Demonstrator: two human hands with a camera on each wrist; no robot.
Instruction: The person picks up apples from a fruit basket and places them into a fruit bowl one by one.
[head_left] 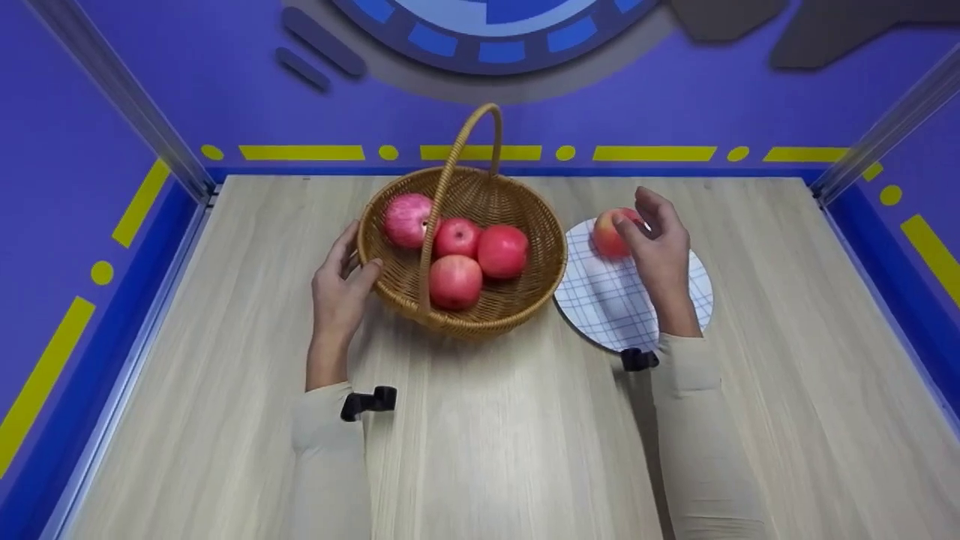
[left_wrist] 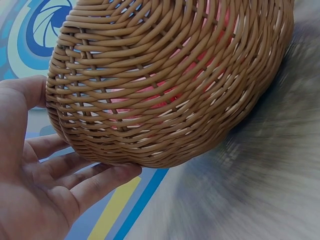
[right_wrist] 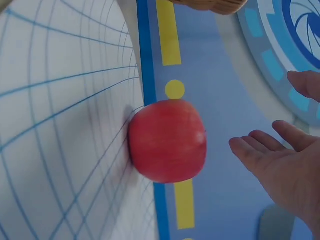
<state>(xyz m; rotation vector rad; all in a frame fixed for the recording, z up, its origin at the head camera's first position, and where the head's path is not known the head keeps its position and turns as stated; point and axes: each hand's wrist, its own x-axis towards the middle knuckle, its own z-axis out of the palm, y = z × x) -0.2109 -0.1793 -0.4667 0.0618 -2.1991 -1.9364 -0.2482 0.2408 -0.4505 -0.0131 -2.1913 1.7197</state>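
A brown wicker basket [head_left: 487, 322] with a tall arched handle holds several red and pink apples [head_left: 455, 282]. My left hand [head_left: 341, 289] grips the basket's left side, thumb near the rim and fingers along the outer wall; in the left wrist view the fingers lie against the weave. To the right, a red-yellow apple [head_left: 611, 238] rests on the far part of a round white plate [head_left: 600, 300] with a blue grid pattern. My right hand [head_left: 664, 251] is just above that apple, fingers spread, with a gap between hand and apple in the right wrist view [right_wrist: 280, 155].
The wooden tabletop [head_left: 480, 450] carries the basket at centre-left and the plate close to its right. Blue-purple panels [head_left: 637, 112] with yellow marks close off the back and both sides. The basket handle [head_left: 454, 161] rises above the apples.
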